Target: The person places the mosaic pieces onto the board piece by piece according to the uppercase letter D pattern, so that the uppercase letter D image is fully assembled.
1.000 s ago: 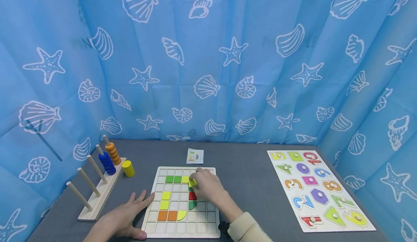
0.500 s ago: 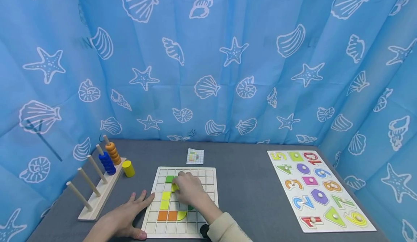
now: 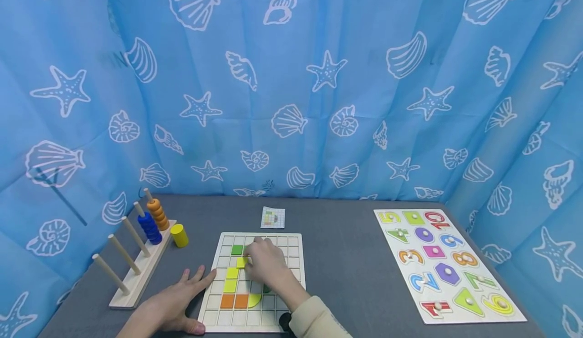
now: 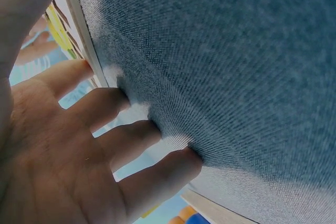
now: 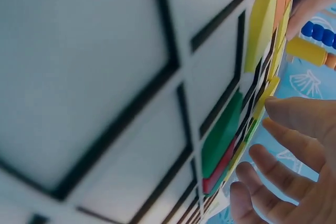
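Note:
A pale wooden grid board (image 3: 232, 321) lies on the grey table, with coloured tiles in several squares. My right hand (image 3: 267, 263) is over its upper middle, thumb and forefinger pinching a yellow square tile (image 3: 241, 262). In the right wrist view that yellow tile (image 5: 265, 96) sits tilted at the thumb tip. Spread out flat, my left hand (image 3: 175, 302) rests at the board's left edge, fingers on the cloth (image 4: 220, 66). Near the tile are a green tile (image 3: 237, 250), yellow tiles (image 3: 230, 286) and orange tiles (image 3: 226, 301). The right hand covers part of the grid.
A small pattern card (image 3: 273, 218) lies behind the board. To the left stand a peg rack (image 3: 132, 282) with blue and orange rings and a yellow cylinder (image 3: 179, 236). A number and shape puzzle board (image 3: 448, 267) lies to the right, and a blue shell-print curtain (image 3: 291, 100) hangs behind.
My right hand has moved left over the board with the yellow tile, mostly in the first half second. The tile is now lower, beside the other yellow tiles. My left hand has stayed still.

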`<control>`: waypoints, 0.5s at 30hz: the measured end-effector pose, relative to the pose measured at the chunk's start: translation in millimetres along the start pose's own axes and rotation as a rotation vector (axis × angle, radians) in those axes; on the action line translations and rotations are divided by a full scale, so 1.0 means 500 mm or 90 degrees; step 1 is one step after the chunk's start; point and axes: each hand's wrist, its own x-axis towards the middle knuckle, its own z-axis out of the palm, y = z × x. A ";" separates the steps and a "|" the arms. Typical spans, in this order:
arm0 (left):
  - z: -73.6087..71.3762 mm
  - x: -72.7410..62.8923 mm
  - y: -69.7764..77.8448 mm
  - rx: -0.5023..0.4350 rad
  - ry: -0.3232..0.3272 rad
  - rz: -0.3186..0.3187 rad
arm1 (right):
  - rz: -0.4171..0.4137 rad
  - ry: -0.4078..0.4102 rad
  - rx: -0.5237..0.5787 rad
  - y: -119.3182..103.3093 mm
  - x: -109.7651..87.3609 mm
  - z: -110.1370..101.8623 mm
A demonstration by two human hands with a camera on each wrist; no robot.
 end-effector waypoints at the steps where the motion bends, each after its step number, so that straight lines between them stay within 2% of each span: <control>1: -0.001 0.000 0.000 0.000 -0.001 -0.002 | 0.004 0.003 0.006 0.002 -0.001 0.000; 5: -0.003 -0.002 -0.001 -0.002 -0.003 0.003 | 0.010 0.006 0.016 0.004 -0.003 0.001; 15: -0.001 -0.001 -0.004 -0.008 -0.001 0.019 | 0.008 0.011 -0.010 -0.013 0.007 0.007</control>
